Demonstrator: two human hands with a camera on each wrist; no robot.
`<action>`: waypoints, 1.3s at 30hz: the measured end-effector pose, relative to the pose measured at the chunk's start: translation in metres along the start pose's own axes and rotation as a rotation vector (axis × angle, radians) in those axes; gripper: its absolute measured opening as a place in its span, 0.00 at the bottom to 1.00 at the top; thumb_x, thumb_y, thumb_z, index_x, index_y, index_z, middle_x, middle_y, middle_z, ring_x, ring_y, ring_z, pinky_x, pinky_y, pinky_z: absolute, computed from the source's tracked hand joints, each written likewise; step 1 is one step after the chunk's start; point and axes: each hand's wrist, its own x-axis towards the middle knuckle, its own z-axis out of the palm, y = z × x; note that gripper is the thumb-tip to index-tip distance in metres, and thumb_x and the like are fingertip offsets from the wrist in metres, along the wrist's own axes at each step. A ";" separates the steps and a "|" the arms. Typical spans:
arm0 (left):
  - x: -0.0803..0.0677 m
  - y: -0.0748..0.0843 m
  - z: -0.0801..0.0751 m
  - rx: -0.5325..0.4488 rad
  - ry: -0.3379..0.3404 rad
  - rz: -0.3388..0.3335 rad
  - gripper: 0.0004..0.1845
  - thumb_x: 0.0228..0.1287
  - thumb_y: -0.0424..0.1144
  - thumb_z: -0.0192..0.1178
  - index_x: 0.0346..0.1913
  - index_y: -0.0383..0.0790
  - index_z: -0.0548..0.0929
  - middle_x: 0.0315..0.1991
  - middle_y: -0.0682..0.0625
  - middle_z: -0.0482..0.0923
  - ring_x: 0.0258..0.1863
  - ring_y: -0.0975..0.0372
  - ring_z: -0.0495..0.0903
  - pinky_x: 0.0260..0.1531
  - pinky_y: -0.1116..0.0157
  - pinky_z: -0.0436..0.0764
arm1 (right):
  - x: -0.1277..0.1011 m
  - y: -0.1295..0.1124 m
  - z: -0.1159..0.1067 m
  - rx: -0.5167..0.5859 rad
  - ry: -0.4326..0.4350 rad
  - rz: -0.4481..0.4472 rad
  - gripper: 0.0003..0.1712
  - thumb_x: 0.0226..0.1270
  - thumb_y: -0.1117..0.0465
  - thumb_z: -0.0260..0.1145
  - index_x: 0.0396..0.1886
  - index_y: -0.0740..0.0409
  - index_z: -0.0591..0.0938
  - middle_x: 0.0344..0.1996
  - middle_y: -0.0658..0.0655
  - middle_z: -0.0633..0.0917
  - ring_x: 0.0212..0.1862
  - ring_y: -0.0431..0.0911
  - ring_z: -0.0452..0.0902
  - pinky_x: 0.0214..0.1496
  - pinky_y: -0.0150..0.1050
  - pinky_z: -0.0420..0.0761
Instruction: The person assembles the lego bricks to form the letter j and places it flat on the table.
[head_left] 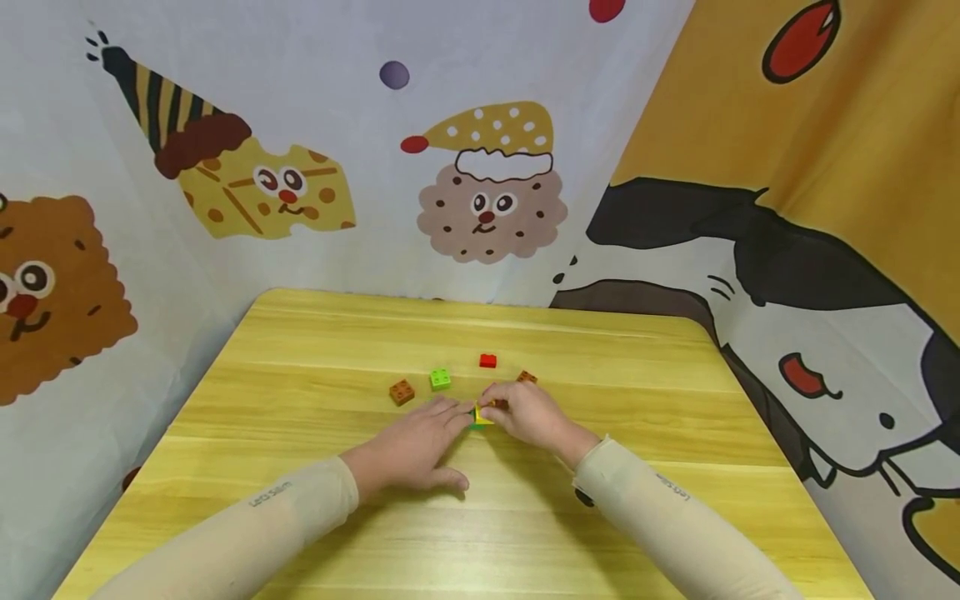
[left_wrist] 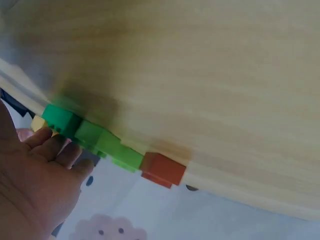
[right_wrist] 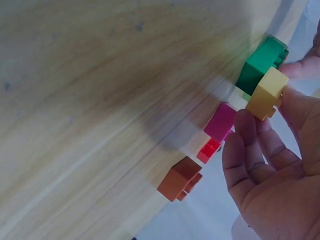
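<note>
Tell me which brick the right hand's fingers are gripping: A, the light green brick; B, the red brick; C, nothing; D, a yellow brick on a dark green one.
D: in the right wrist view the right hand pinches the yellow brick sitting against the dark green brick.

1. A pale wooden table point(head_left: 315, 350) with a rounded far edge fills the lower middle of the head view.
2. A white cartoon-biscuit cloth point(head_left: 315, 125) hangs behind it, across the upper left and centre.
3. A yellow cloth point(head_left: 840, 133) with a black-and-white figure covers the right side.
4. Even, soft light falls on the tabletop.
</note>
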 end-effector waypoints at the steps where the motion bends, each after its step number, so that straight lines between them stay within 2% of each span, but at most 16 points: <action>1: 0.000 -0.003 -0.002 0.004 0.024 0.000 0.52 0.50 0.75 0.49 0.70 0.39 0.60 0.70 0.45 0.58 0.70 0.50 0.54 0.69 0.52 0.49 | 0.000 0.000 0.000 0.000 0.003 -0.003 0.08 0.63 0.52 0.65 0.41 0.44 0.85 0.39 0.41 0.84 0.34 0.31 0.76 0.36 0.28 0.77; 4: 0.002 -0.013 -0.010 0.034 0.122 -0.015 0.46 0.53 0.70 0.55 0.66 0.39 0.66 0.64 0.47 0.67 0.67 0.50 0.59 0.68 0.51 0.52 | 0.000 0.000 0.000 0.006 0.013 -0.010 0.08 0.62 0.53 0.66 0.40 0.45 0.85 0.38 0.41 0.85 0.32 0.31 0.76 0.34 0.28 0.77; 6: 0.002 -0.021 -0.016 0.055 0.179 -0.056 0.41 0.53 0.66 0.59 0.63 0.40 0.70 0.60 0.47 0.72 0.64 0.50 0.63 0.67 0.52 0.54 | 0.000 -0.001 -0.001 0.015 0.015 -0.008 0.08 0.62 0.54 0.66 0.40 0.46 0.85 0.37 0.41 0.85 0.31 0.31 0.76 0.32 0.28 0.76; 8: 0.001 -0.028 -0.021 0.056 0.208 -0.102 0.38 0.52 0.63 0.62 0.61 0.42 0.72 0.57 0.48 0.74 0.62 0.51 0.65 0.66 0.53 0.55 | 0.000 -0.001 -0.001 0.021 0.016 -0.005 0.08 0.62 0.54 0.66 0.40 0.46 0.85 0.37 0.41 0.85 0.31 0.31 0.75 0.32 0.28 0.76; 11: -0.002 -0.037 -0.024 0.047 0.198 -0.152 0.37 0.52 0.62 0.63 0.60 0.43 0.74 0.56 0.48 0.76 0.61 0.51 0.65 0.66 0.53 0.55 | 0.000 -0.001 -0.001 0.021 0.014 0.001 0.08 0.63 0.54 0.65 0.40 0.46 0.85 0.37 0.41 0.84 0.31 0.31 0.75 0.32 0.28 0.76; 16: -0.005 -0.044 -0.022 0.051 0.165 -0.172 0.37 0.52 0.63 0.63 0.60 0.44 0.74 0.56 0.47 0.76 0.62 0.51 0.65 0.67 0.52 0.54 | -0.001 0.000 0.000 0.011 0.008 0.007 0.08 0.63 0.54 0.65 0.41 0.45 0.85 0.38 0.40 0.84 0.32 0.30 0.76 0.33 0.28 0.77; 26: -0.001 -0.041 -0.014 0.063 0.172 -0.164 0.32 0.52 0.59 0.65 0.58 0.47 0.77 0.53 0.51 0.79 0.60 0.54 0.67 0.66 0.52 0.56 | 0.000 0.001 0.001 0.014 0.005 0.013 0.09 0.63 0.52 0.65 0.41 0.45 0.85 0.38 0.40 0.84 0.32 0.30 0.75 0.33 0.28 0.76; 34: 0.004 -0.039 -0.007 0.092 0.149 -0.154 0.29 0.54 0.57 0.64 0.56 0.47 0.77 0.53 0.51 0.79 0.60 0.53 0.68 0.65 0.52 0.58 | -0.001 -0.001 -0.001 0.028 -0.002 0.011 0.08 0.63 0.53 0.65 0.41 0.46 0.85 0.38 0.41 0.84 0.31 0.31 0.75 0.32 0.28 0.76; 39: 0.006 -0.037 -0.004 0.112 0.137 -0.137 0.25 0.54 0.55 0.65 0.52 0.47 0.78 0.48 0.52 0.81 0.56 0.55 0.71 0.64 0.55 0.60 | -0.001 -0.001 0.000 0.027 -0.006 0.018 0.08 0.63 0.53 0.65 0.41 0.46 0.85 0.38 0.40 0.84 0.32 0.31 0.76 0.33 0.28 0.77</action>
